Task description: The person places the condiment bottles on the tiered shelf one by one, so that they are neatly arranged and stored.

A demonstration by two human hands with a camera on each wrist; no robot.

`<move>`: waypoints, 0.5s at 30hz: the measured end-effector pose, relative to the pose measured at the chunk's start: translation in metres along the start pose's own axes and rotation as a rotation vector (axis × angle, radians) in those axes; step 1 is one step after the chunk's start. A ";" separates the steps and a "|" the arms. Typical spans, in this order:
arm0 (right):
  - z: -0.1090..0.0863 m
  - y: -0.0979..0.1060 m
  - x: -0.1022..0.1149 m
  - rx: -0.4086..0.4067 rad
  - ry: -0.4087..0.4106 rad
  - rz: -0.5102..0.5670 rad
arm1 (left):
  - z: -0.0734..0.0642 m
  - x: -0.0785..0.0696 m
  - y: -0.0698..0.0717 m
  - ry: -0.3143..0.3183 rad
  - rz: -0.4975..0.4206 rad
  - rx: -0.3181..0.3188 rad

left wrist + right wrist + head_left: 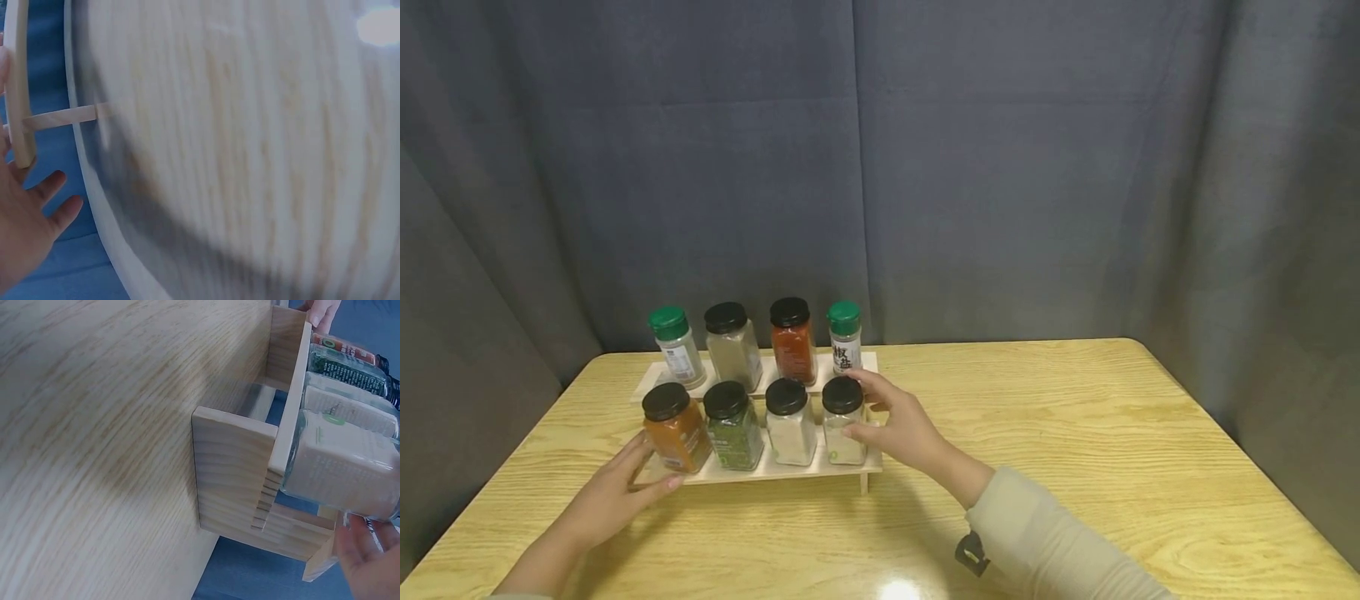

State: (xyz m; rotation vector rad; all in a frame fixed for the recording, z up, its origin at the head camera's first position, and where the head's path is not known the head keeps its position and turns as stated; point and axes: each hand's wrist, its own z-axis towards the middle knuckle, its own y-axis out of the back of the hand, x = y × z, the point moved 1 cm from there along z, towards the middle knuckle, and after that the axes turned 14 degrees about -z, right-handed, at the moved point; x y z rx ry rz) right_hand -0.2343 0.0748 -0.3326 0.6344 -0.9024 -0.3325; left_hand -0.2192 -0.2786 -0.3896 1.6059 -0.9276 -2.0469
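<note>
A two-tier wooden spice rack carries jars in two rows. My left hand holds the rack's left end, thumb at the lower tier's front edge, beside the orange-brown spice jar. The left wrist view shows this hand with two fingers spread off the board. My right hand grips the front-right jar of pale powder, thumb in front and index finger behind its black lid. In the right wrist view, fingers lie along this jar; the thumb is hidden.
Beside the gripped jar stand another pale-powder jar and a green-herb jar. The upper tier bears two green-capped shakers, one at the left and one at the right, a grey-brown jar and a red jar. Grey curtains surround the wooden table.
</note>
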 end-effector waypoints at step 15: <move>-0.029 0.039 -0.038 0.006 -0.138 -0.185 | -0.021 -0.017 0.029 0.131 0.122 -0.049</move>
